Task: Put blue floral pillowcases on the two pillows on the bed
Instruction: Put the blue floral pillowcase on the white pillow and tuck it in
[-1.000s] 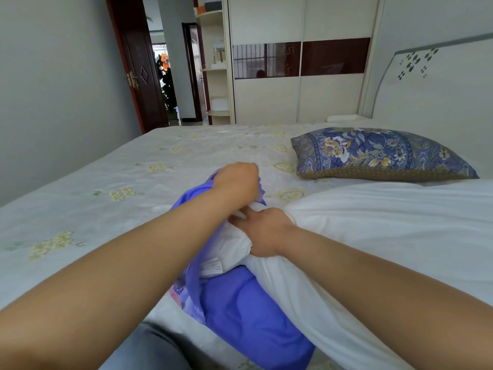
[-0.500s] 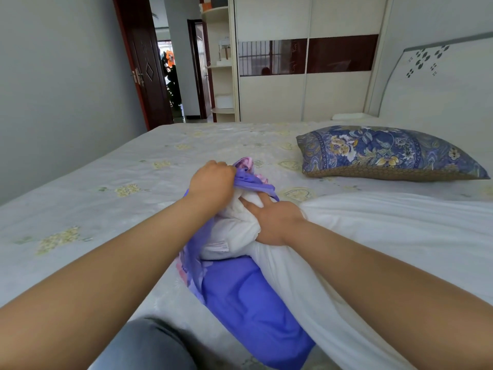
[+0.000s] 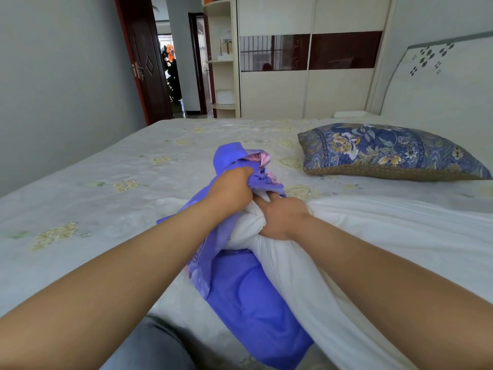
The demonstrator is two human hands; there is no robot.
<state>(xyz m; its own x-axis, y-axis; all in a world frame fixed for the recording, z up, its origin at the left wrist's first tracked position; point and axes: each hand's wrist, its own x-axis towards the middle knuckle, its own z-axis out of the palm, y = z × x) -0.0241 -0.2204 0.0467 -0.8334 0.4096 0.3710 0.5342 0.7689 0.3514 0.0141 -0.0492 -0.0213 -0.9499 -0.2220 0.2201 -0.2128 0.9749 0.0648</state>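
Head view: left hand (image 3: 231, 192) fingers clenching blue pillowcase (image 3: 250, 289), right hand (image 3: 282, 217) fingers gripping white pillow (image 3: 373, 236); no legible writing.

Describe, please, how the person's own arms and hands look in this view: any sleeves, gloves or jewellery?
Both forearms are bare along all of their visible length: no sleeve shows. The left hand and the right hand wear no gloves, and no watch, bracelet or ring can be seen. The only clothing in view is grey-blue trousers at the bottom edge.
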